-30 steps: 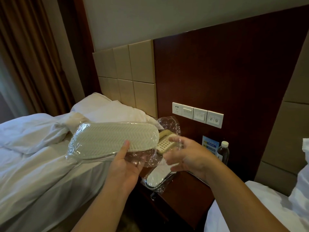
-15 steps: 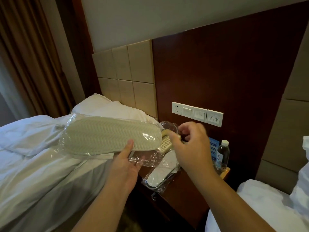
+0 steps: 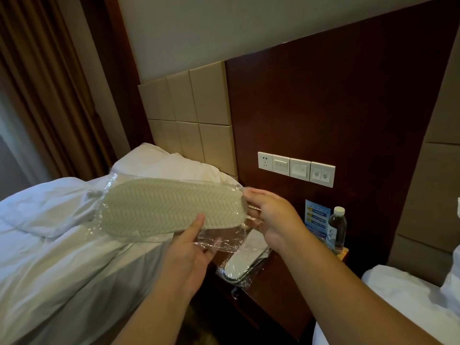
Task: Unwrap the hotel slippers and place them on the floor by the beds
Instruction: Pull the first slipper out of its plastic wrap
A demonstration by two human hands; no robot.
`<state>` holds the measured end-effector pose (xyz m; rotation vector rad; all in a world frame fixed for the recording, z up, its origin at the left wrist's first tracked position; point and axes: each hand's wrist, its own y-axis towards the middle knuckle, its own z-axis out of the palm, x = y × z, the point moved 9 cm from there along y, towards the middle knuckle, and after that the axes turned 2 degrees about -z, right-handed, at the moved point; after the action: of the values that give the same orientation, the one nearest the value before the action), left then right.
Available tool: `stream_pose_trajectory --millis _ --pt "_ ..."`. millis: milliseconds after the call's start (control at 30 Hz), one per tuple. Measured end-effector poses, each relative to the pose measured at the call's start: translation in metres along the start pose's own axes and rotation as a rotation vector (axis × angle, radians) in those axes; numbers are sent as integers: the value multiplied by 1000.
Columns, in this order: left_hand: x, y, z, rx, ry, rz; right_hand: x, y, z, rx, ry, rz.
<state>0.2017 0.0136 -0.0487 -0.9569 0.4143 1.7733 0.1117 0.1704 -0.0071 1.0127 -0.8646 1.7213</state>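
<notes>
One view, head: left grip (image 3: 189,255) holds the wrapped slipper (image 3: 169,207) sole-up over the bed (image 3: 62,257); right grip (image 3: 271,220) pinches the plastic wrap (image 3: 219,242) at its end. Step in hand: unwrapping. Next, likely: pull wrap off endwise, slipper held firm.

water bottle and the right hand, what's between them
A blue card sits between the right hand and the water bottle, in the head view.
</notes>
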Motion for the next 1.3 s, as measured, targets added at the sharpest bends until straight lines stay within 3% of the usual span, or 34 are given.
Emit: stream_pose_trajectory --millis 200,400,500,700,933,1300 --pt "3 -1 4 23 47 -24 -13 2 0 29 292 130" --pt "8 -1 4 53 55 -33 -7 -2 -5 -2 59 30" --pt "9 -1 5 66 16 -27 -6 -4 -8 -5 98 34" --pt "-7 4 -4 -19 -187 54 -8 -6 -9 129 288 110" --pt "-9 4 -2 -28 -280 72 -18 -15 -2 438 500 176" --pt "2 -1 8 13 -269 47 -19 -18 -9 382 60 69"
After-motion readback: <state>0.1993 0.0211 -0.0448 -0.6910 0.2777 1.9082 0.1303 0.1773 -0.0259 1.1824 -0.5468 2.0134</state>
